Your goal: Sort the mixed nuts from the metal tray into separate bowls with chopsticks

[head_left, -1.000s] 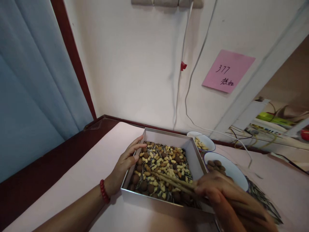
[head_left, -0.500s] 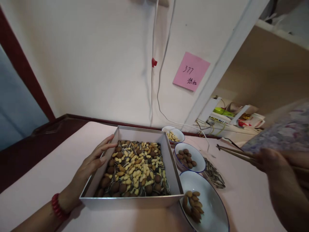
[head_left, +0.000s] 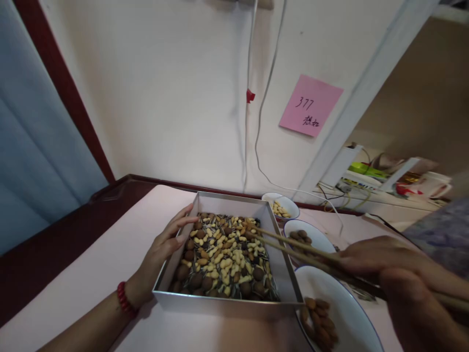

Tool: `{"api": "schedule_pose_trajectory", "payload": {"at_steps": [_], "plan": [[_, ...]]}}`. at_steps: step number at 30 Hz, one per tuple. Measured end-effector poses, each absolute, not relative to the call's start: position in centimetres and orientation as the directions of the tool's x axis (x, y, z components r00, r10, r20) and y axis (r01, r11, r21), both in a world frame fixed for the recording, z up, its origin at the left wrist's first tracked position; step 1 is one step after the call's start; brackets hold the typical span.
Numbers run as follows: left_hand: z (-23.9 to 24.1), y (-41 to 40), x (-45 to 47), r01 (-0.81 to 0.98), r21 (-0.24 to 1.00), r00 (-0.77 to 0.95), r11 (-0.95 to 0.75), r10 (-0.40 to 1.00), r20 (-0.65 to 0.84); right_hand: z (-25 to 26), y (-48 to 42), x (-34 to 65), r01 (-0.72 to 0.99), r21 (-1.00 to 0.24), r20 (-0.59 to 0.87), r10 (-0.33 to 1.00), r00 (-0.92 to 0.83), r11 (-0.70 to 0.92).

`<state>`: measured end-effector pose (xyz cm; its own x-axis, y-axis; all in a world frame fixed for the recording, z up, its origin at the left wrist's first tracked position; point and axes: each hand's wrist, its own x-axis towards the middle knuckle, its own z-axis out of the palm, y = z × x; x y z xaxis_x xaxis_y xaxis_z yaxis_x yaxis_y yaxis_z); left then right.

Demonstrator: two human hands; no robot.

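A square metal-edged box (head_left: 234, 307) holds peanuts, almonds, striped sunflower seeds and round brown nuts. My left hand (head_left: 166, 249), wearing a red bead bracelet, grips the left wall of the box, with some fingers reaching over the rim. My right hand (head_left: 395, 274) is closed around a pair of wooden chopsticks (head_left: 304, 249). Their tips are among the nuts near the box's far right corner; whether they pinch a nut is unclear. Below the chopsticks, a bowl of almonds (head_left: 351, 308) stands against the box's near right corner.
Behind the almond bowl are a bowl of round brown nuts (head_left: 318, 237) and a bowl of peanuts (head_left: 289, 198). Sunflower seeds on the table are mostly hidden by my right hand. A white cable (head_left: 315, 189) runs down the wall to the tabletop. A blue curtain (head_left: 44, 146) hangs left.
My right hand has swung left with the chopsticks, bringing their tips from over the table into the box. My left hand stays on the box wall. The view has turned slightly left.
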<state>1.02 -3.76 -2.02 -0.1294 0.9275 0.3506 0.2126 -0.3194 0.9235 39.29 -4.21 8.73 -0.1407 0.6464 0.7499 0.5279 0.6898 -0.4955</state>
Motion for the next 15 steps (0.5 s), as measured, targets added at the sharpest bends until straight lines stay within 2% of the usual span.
{"api": "schedule_pose_trajectory", "payload": {"at_steps": [6,10,15], "plan": [[-1.5,-4.2,1.8,0.147,0.944,-0.127,-0.296,0.94,0.315,10.1,-5.0,34.5,0.56,-0.401,0.693,0.64,-0.331,0.724],[-1.5,-4.2,1.8,0.16,0.941,-0.124,-0.3,0.939,0.32,9.2,-4.9,33.4,0.456,-0.491,0.653,0.659,-0.372,0.743],[-1.2,-4.3,2.1,0.157,0.942,-0.129,-0.298,0.939,0.319,7.1,-4.8,30.9,0.274,-0.622,0.52,0.649,-0.556,0.733]]}}
